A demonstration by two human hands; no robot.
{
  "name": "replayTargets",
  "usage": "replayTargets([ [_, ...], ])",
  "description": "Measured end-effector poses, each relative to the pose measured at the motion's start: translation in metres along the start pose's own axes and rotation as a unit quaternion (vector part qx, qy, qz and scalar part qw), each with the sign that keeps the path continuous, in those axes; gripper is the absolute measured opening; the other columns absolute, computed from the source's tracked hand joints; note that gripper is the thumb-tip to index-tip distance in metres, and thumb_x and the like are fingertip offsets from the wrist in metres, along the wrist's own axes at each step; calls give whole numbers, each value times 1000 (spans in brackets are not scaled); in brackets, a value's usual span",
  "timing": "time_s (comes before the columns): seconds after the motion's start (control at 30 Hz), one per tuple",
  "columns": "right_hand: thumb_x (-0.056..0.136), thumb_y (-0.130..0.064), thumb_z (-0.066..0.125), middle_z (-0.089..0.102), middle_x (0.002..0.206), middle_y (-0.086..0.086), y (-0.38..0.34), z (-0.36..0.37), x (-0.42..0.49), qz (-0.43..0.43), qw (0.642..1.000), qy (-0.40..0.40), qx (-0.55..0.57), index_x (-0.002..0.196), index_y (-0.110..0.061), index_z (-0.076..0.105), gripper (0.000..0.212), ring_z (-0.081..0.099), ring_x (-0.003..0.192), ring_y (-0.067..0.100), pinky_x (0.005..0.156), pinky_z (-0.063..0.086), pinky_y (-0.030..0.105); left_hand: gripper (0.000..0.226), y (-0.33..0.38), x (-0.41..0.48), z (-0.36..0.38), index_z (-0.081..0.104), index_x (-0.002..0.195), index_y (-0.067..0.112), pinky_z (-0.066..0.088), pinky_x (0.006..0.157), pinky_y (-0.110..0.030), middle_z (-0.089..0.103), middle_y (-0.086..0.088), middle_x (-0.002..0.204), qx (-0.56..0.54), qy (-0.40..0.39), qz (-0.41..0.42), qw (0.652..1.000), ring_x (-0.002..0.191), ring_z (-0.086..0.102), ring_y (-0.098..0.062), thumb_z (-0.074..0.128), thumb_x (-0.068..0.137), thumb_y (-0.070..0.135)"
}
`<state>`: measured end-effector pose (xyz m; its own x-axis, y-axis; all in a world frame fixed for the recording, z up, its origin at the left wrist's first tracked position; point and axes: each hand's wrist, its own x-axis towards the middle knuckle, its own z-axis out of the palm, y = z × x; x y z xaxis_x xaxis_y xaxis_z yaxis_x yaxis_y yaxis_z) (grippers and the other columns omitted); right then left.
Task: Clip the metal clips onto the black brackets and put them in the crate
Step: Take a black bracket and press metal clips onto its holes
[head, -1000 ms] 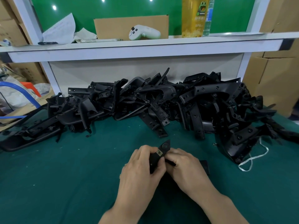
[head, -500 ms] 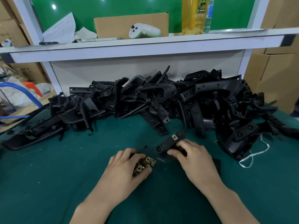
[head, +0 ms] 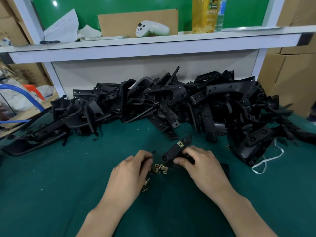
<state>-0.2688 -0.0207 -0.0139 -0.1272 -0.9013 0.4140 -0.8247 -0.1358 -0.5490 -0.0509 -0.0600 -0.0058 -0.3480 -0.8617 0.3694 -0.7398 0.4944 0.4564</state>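
One green mat (head: 51,194) covers the bench and carries all items listed here. The bracket pile (head: 171,103) lies across the far side of the mat and serves as the reference for every position below. It consists of many matte black moulded parts, tangled and overlapping: long perforated strips, curved arms and frame-like loops.

A white shelf (head: 153,47) runs above and behind the bracket pile.

The left hand (head: 130,175) is in front of the bracket pile, near its middle, palm down, with the fingers curled onto the mat. Whether the fingertips hold a clip cannot be determined.

The right hand (head: 203,166) is also in front of the bracket pile, just beside the left hand. Its fingers and thumb are curled round the near part of a single bracket (head: 174,150).

The single bracket is apart from the bracket pile, just in front of it. It is a flat, elongated black piece with rounded ends, angled away to the right. It has a round boss at the far end and a hole at the near end.

A white cord (head: 266,159) trails from the right end of the bracket pile.

The loose metal clips (head: 159,169) are brass-coloured, folded and small. They lie in front of the bracket pile, touching the left hand, between both hands.

A fitted clip (head: 179,144), square with a dark centre, sits on the single bracket near the boss.
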Motion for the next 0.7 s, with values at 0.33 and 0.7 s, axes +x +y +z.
replayTargets([
  [0.33,91,-55,57,60,97,-25,1,1,0,-15,1000,13,7,99,-36,66,22,40,91,-23,80,29,26,14,13,10,-11,76,93,39,45,68,-8,67,15,79,-403,115,-140,897,74,61,1,66,95,29],
  [0.7,85,-68,41,63,100,-20,-1,0,0,-19,1000,6,15,101,-33,66,46,43,87,-6,82,29,24,21,18,12,-14,80,93,24,50,81,-30,77,-8,97,-538,64,-191,819,80,69,-13,60,97,25],
])
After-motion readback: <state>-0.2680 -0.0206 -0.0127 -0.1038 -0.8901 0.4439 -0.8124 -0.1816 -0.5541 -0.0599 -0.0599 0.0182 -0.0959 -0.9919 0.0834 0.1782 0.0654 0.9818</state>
